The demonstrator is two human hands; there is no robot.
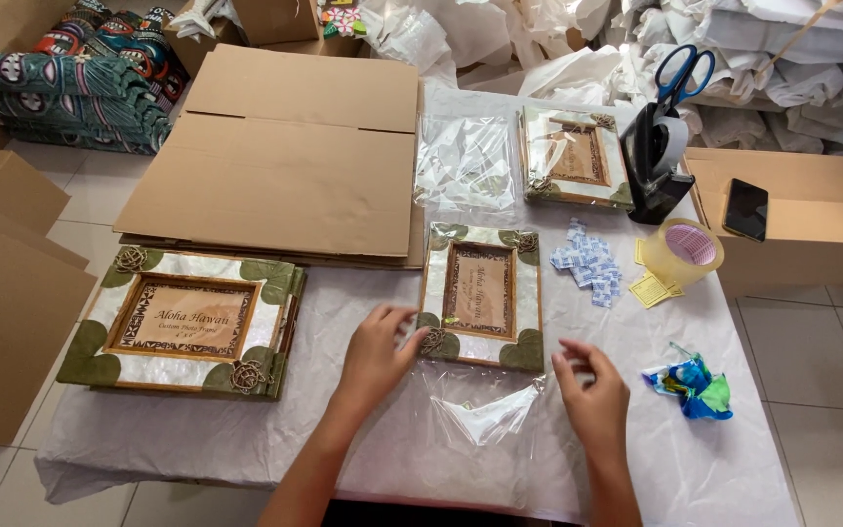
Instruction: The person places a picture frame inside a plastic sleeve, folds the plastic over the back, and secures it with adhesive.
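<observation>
Two hands working one frame here. Your left hand (375, 349) is resting its fingertips on the lower-left corner of the decorated photo frame (482, 295), fingers curled and touching, not wrapped around anything. Your right hand (592, 395) is hovering just right of that frame's bottom edge with thumb and forefinger nearly pinched; can't tell if it's gripping film. Between your wrists the clear plastic bag (488, 410) is lying open, its mouth touching the frame. Left of your left hand a stack of similar frames (187, 322) is sitting. Beyond your right hand are small blue-and-white packets (587, 262), yellow square labels (652, 289) and a tape roll (687, 249).
</observation>
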